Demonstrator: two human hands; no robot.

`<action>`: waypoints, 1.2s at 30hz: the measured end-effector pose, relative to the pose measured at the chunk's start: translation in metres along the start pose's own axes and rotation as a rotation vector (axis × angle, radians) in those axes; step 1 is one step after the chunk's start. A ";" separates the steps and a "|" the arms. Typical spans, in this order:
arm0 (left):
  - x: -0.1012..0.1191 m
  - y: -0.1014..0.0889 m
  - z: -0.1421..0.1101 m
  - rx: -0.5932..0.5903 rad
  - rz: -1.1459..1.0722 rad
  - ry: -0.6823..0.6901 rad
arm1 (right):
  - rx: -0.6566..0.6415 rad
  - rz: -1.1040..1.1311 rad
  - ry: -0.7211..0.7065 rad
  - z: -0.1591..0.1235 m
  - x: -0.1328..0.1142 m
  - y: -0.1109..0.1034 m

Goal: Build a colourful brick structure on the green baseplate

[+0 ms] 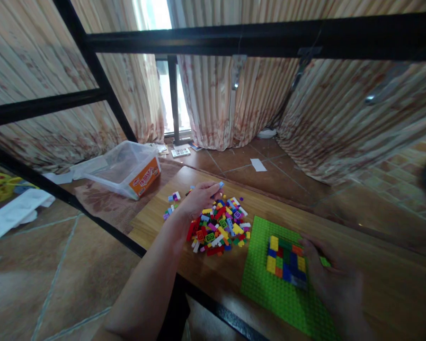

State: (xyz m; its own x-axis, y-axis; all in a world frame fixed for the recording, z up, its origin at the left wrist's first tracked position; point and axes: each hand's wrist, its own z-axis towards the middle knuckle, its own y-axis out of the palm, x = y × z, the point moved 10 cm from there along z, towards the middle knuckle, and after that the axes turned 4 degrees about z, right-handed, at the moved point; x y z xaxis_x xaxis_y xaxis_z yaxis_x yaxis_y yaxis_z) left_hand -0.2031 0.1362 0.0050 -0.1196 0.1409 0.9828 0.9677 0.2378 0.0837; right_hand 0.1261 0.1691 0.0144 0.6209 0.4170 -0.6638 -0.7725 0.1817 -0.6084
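My left hand (200, 199) is closed in a pinch over the far side of a pile of loose toy bricks (218, 227). A small light-blue brick (221, 184) shows at its fingertips. To the right lies a green baseplate (259, 284). On it sits a patch of joined bricks (287, 260) in yellow, blue, red, green and orange. Beside the right edge of this patch is my right hand (332, 272), smeared by motion. Its fingers are partly hidden, and I cannot tell whether it grips anything.
Pile and baseplate rest on a wooden tabletop (270, 201). A clear plastic box (122, 166) with an orange label stands on the floor at the left. Black metal bars (213, 41) cross in front of the curtains. White paper (258, 165) lies on the tiles.
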 end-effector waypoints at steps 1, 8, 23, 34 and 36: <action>0.000 -0.002 0.000 0.034 0.014 -0.007 | -0.002 -0.006 0.004 0.000 0.000 0.000; -0.002 -0.009 -0.001 0.155 0.121 -0.026 | -0.011 -0.002 0.008 0.000 -0.001 0.000; 0.007 0.082 -0.022 -0.452 0.395 0.198 | -0.117 0.272 0.096 -0.012 -0.024 0.028; -0.009 0.140 -0.030 -0.538 0.363 0.239 | -0.171 0.492 0.042 -0.019 -0.051 0.040; -0.008 0.142 -0.032 -0.545 0.337 0.216 | -0.168 0.527 0.088 -0.019 -0.045 0.039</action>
State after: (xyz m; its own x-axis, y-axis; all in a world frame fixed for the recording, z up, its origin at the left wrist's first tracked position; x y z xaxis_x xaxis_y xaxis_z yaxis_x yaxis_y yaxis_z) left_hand -0.0576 0.1382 0.0141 0.2005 -0.0861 0.9759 0.9248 -0.3120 -0.2176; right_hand 0.0701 0.1408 0.0122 0.1711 0.3358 -0.9263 -0.9539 -0.1789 -0.2411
